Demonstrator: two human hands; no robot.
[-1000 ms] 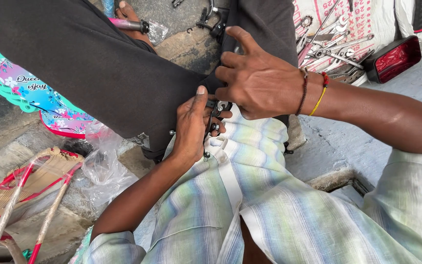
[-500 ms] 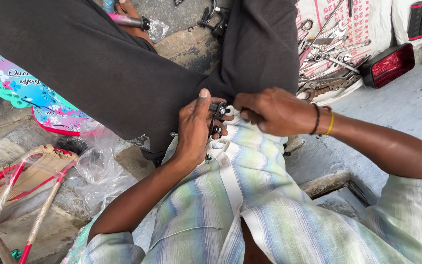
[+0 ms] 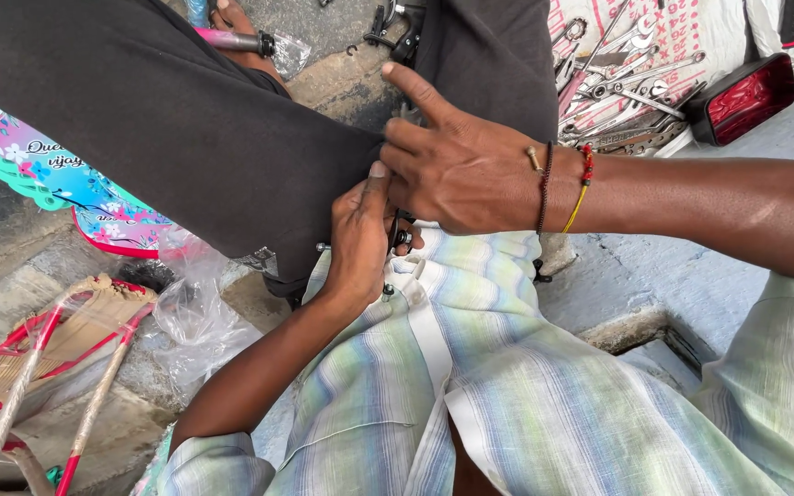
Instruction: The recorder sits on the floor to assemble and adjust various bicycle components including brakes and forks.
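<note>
2 hands on 1 small metal part [image 3: 402,241], at lap edge under black trouser leg [image 3: 186,138]. Left hand [image 3: 358,241]: fingers curled, thumb up, pinching the part. Right hand [image 3: 457,165]: fingers loosely spread, index straight, palm over left fingertips; grip can't tell. 1 red tail lamp [image 3: 744,96], 1 spanner pile [image 3: 622,92] nearby.

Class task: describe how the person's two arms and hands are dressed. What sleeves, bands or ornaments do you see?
Both forearms are bare. The sleeves of a pale shirt with green, blue and white stripes are pushed up near the elbows. The right hand has a dark thread band and a red and yellow beaded thread at its wrist. The left hand wears nothing.
</note>
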